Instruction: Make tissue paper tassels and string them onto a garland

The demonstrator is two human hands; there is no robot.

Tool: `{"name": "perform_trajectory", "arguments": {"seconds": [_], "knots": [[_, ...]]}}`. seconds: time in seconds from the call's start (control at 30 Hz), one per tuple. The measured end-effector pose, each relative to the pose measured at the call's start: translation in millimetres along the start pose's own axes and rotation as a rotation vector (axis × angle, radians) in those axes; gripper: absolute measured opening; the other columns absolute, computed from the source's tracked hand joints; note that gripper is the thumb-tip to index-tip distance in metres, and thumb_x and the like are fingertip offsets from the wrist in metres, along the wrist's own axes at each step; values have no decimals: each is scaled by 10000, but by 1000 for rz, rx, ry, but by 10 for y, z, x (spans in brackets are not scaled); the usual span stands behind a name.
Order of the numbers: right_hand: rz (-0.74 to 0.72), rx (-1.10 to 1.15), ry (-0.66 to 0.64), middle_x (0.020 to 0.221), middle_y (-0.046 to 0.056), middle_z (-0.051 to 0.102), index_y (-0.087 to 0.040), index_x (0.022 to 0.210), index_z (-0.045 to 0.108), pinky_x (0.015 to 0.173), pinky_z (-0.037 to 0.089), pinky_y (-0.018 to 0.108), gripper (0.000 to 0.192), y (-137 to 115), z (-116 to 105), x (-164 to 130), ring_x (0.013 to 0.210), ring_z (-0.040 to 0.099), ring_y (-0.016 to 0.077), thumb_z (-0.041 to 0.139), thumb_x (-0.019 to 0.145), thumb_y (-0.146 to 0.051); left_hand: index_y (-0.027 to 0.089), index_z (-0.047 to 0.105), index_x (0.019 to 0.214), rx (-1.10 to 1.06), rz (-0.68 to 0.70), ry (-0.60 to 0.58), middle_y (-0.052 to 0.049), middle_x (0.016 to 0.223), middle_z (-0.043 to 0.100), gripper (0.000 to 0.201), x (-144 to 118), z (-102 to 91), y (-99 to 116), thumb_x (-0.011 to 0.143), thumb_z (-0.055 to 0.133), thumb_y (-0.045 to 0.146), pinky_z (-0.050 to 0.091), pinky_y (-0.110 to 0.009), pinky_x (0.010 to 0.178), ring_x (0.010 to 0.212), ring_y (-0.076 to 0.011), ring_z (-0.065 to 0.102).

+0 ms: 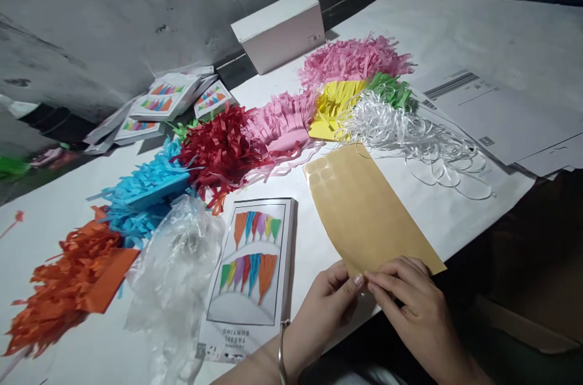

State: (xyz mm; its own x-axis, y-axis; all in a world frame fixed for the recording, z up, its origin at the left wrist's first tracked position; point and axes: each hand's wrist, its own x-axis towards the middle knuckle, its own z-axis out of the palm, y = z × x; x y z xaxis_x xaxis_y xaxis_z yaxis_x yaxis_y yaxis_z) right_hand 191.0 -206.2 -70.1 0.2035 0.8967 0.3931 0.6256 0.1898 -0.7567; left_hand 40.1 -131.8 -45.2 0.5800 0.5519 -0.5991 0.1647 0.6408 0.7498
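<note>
A tan sheet of round stickers (pixel 364 209) lies on the white table (pixel 437 215) in front of me. My left hand (pixel 330 306) and my right hand (pixel 410 300) both pinch its near edge, fingertips meeting at the sheet's near corner. Left of my hands lies a white printed card (pixel 250 275) showing coloured tassel bunting. Beside it sits a crumpled clear plastic bag (pixel 173 269).
Fringed paper tassel bundles run across the table: orange (pixel 68 282), blue (pixel 141 190), red (pixel 218 151), pink (pixel 282 121), yellow (pixel 334 105), green (pixel 389 90), more pink (pixel 353 60). White ribbon loops (pixel 410 136) lie at right. A white box (pixel 280 30), more cards (pixel 164 99) and printed sheets (pixel 492 112) lie beyond.
</note>
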Motion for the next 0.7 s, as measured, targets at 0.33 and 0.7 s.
{"name": "perform_trajectory", "arguments": {"seconds": [0.33,0.7], "knots": [[67,80,-34,712,-6,603,-220,808,659,648,478,281,159,15,-7,55,717,573,145,627,908,-100,172,539,705,89,66,17,89,504,326,483,36,-10,-5,847,621,627,157,-237,453,444,-68,238],[-316,-202,10,748,-1,690,-155,1069,651,751,451,355,277,-3,-31,55,681,637,141,598,868,29,201,451,606,81,-38,112,79,431,363,517,72,-11,-28,812,593,654,148,-243,430,407,-68,256]]}}
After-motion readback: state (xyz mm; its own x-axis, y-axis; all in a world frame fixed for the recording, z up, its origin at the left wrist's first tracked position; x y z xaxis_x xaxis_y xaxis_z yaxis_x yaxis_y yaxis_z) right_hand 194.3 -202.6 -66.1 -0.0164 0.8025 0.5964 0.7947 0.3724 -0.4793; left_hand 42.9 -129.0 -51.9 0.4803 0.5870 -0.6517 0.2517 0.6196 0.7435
